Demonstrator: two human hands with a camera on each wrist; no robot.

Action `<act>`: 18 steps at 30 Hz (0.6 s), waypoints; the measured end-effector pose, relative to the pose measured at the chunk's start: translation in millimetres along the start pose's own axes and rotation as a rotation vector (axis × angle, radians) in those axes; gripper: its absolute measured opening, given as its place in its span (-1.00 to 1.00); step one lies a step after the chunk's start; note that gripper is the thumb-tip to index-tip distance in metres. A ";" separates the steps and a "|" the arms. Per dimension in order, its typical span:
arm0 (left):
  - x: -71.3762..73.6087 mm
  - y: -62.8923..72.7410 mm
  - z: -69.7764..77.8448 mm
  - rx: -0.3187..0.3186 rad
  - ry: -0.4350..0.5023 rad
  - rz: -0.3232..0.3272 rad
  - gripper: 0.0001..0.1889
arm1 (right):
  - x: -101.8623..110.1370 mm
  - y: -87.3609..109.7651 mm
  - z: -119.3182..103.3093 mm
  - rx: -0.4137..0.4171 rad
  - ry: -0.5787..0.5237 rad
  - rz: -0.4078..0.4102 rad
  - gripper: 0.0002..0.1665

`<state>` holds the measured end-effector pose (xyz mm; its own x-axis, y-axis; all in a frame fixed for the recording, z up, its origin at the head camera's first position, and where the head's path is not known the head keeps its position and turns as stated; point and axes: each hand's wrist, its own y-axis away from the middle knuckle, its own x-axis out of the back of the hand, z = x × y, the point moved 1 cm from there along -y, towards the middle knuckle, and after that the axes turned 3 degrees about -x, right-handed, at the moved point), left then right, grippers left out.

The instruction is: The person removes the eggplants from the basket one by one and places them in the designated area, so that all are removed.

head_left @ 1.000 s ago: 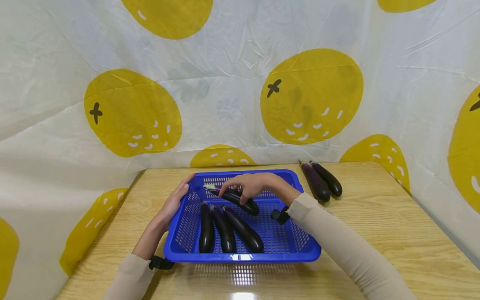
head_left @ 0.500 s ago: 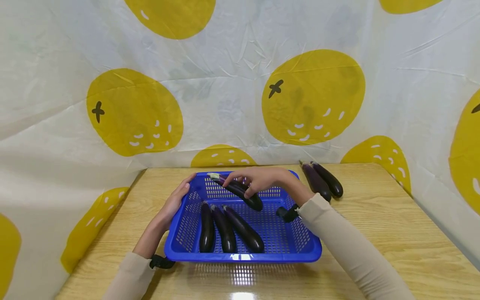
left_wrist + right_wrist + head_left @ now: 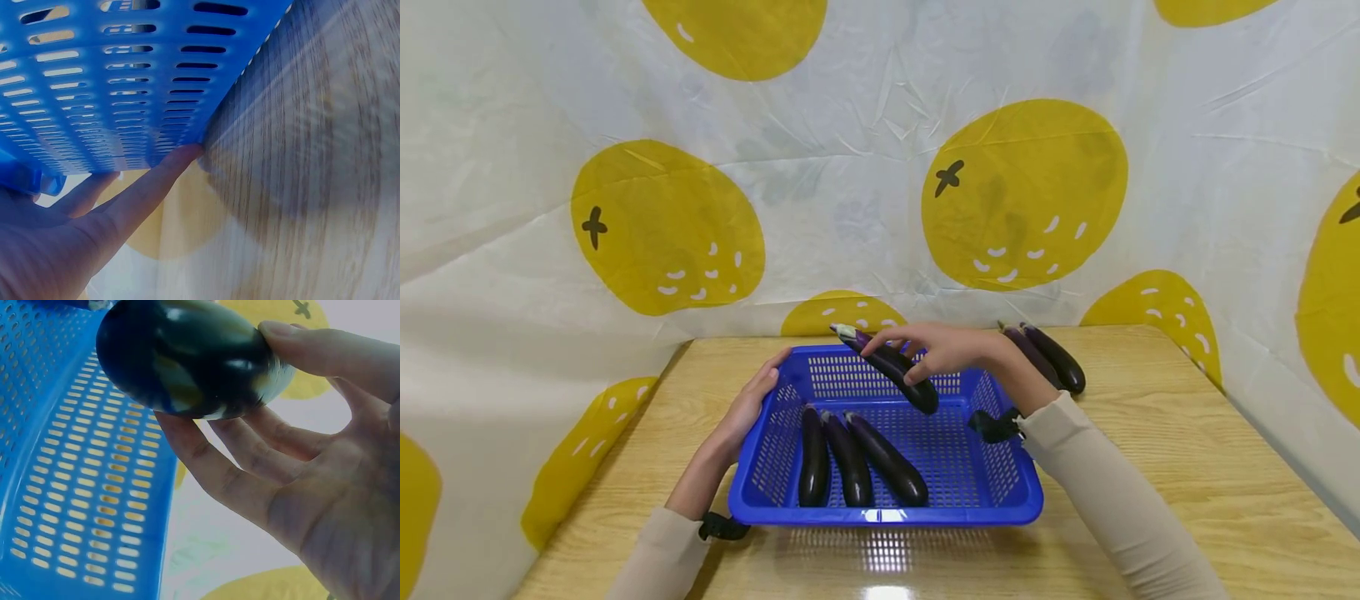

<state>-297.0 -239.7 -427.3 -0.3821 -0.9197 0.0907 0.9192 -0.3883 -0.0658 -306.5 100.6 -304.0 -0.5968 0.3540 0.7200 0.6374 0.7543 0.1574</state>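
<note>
In the head view, a blue plastic basket (image 3: 880, 515) with slotted walls stands on the table. My left hand (image 3: 751, 408) holds its left side at the rim. In the left wrist view, fingers (image 3: 144, 197) of that hand lie extended against the outer wall. My right hand (image 3: 951, 348) grips a dark purple eggplant (image 3: 895, 371) between thumb and fingers. This eggplant is tilted above the basket's far part, stem end up and to the left. Three eggplants (image 3: 887, 458) lie side by side on the basket floor, toward its left and front.
Two more eggplants (image 3: 1056, 360) lie on the wooden table (image 3: 1180, 450) behind and right of the basket, one partly hidden by my right arm. A white cloth with yellow fruit prints (image 3: 842, 217) hangs behind the table and along its sides.
The right hand has lifted the eggplant from inside the basket, moving up and to the right. Its stem end now rises above the far rim. The left hand and basket stay in place.
</note>
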 end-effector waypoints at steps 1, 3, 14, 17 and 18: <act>0.2 0.3 -0.1 0.000 0.000 0.000 -0.40 | 0.9 2.5 -0.2 -0.010 -0.006 0.005 -0.22; 0.2 0.9 -0.7 -0.003 0.004 0.001 -0.40 | 2.7 7.5 0.4 -0.015 -0.022 0.017 -0.22; 0.5 1.7 -3.2 -0.014 0.006 -0.003 -0.41 | 11.0 32.4 16.8 0.007 -0.089 0.109 -0.23; 1.3 1.9 -2.2 -0.009 0.010 -0.011 -0.41 | 12.5 37.8 19.9 0.010 -0.087 0.135 -0.23; 1.4 1.9 -2.2 -0.005 0.019 -0.012 -0.42 | 12.7 39.7 21.1 0.011 -0.089 0.143 -0.23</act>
<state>-296.0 -241.8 -429.5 -0.3947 -0.9160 0.0722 0.9141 -0.3994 -0.0701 -299.1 146.7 -302.9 -0.5418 0.5050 0.6719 0.7134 0.6990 0.0500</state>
